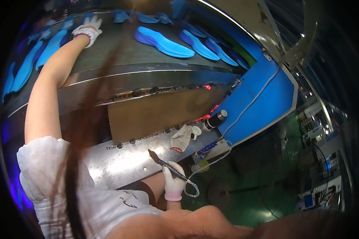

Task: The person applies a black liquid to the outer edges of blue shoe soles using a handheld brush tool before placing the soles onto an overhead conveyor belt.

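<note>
My left hand (88, 30), in a white knit glove, reaches far across to a dark conveyor belt (107, 49). Its fingers are apart, close to a small blue piece (87, 16); whether they touch it I cannot tell. Just left of that hand lie a long blue shoe sole (52, 48) and another sole (27, 69). My right hand (174, 181), gloved too, is held low near my body. It is closed around a black glue brush (166, 164) with a thin clear tube at its rear end; the dark tip points up and left.
More blue soles (163, 42) lie on the belt's right half. A metal ledge (111, 161) runs in front of me, bearing a spare white glove (181, 138), a white cup-like ring (196, 132) and a black cylinder (215, 119). A blue panel (259, 97) with a hanging cable stands right.
</note>
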